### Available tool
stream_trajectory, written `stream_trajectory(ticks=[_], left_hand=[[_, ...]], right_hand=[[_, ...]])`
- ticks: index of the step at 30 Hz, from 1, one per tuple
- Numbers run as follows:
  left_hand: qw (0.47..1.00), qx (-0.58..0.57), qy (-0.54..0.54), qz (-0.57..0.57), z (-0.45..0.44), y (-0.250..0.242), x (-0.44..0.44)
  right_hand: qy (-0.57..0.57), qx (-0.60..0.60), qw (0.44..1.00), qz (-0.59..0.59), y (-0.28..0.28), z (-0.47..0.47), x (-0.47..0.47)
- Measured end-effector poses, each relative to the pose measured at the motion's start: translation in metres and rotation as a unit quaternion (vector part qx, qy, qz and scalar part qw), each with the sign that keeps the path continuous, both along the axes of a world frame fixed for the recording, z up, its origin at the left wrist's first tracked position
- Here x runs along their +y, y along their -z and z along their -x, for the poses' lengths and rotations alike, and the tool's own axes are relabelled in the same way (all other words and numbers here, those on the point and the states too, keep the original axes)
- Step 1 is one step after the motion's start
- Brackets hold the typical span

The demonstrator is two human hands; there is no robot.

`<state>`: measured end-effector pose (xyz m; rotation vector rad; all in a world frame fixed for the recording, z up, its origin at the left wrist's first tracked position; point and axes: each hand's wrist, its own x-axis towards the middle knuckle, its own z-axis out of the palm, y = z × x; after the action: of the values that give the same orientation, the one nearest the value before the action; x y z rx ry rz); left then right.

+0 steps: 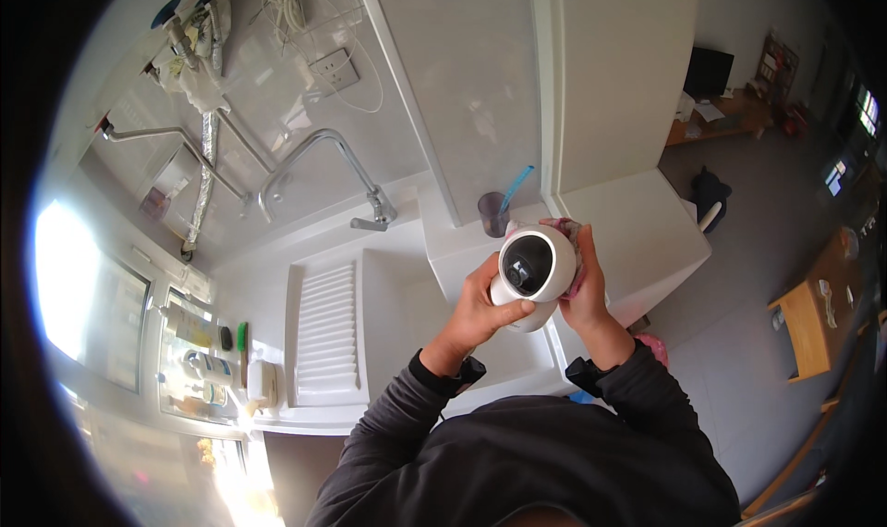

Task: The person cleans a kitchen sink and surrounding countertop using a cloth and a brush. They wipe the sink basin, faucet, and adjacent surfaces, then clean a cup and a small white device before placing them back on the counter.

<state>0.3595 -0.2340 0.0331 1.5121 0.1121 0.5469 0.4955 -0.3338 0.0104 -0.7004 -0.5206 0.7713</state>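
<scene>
A white security camera point(565, 250) with a rounded head and a glossy black lens face point(528, 265) is held up above the white laundry sink. My left hand point(478, 312) grips its base, the thumb lying across the front below the head. Behind the head, my right hand point(589, 291) presses a pink and grey cloth point(574, 230) against the camera's right side. Most of that cloth is hidden behind the camera, and so are several of my fingers.
The sink has a ribbed washboard point(327, 329) at left and a chrome faucet point(378, 212). A dark cup point(493, 215) with a blue toothbrush-like stick point(517, 189) stands just behind my hands. Bottles point(211, 367), a green-bristled brush point(242, 347) and a white container point(262, 383) line the left side.
</scene>
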Motion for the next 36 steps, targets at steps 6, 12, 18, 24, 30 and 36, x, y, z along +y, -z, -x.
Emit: stream_trajectory(ticks=[6, 12, 18, 24, 30, 36], left_hand=[[0.990, -0.039, -0.098, -0.096, -0.006, 0.002, 0.013], [0.961, -0.033, -0.194, -0.193, -0.010, 0.008, 0.018], [0.965, -0.056, -0.166, -0.196, -0.009, 0.012, 0.015], [0.989, -0.004, -0.035, -0.140, 0.003, -0.003, 0.026], [0.999, 0.013, 0.027, -0.031, 0.005, -0.001, 0.024], [0.993, 0.001, -0.030, -0.114, 0.004, 0.004, 0.027]], right_hand=[[0.111, -0.219, 0.968, 0.049, -0.004, 0.009, -0.005], [0.126, -0.307, 0.935, 0.128, -0.018, 0.028, -0.018], [0.218, -0.412, 0.878, 0.106, -0.010, 0.036, -0.009], [0.153, -0.231, 0.960, 0.047, -0.005, 0.006, -0.006], [0.114, -0.296, 0.948, 0.021, -0.004, 0.007, -0.005], [0.170, -0.379, 0.905, 0.093, -0.006, 0.015, -0.011]])
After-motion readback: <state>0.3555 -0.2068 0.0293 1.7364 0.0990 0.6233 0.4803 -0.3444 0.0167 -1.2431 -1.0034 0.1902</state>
